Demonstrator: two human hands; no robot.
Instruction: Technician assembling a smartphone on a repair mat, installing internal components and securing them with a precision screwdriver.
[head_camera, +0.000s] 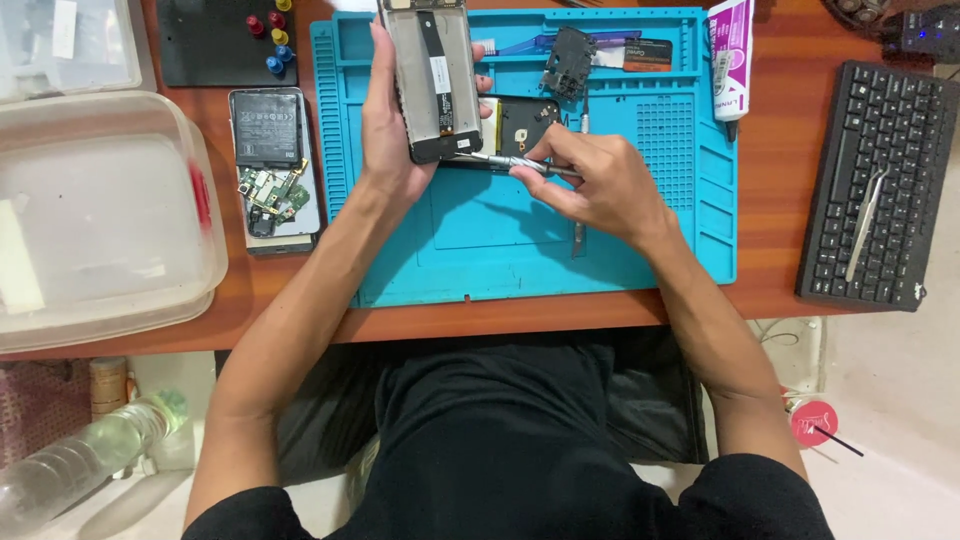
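My left hand (385, 130) holds an opened phone frame (432, 75) upright above the blue work mat (520, 240), its inner side with a black flex strip facing me. My right hand (590, 180) grips a thin metal tool (505, 161) like a pen, its tip touching the lower edge of the phone frame. Just behind my right hand lies a dark phone part with a yellow patch (525, 120) on the mat.
A black plastic cover piece (568, 62) and a small dark card lie in the mat's top trays. A phone body with battery and green circuit board (272, 165) sits left of the mat. Clear plastic boxes (95, 220) at left, glue tube (730, 60), keyboard (880, 180) with tweezers (866, 225) at right.
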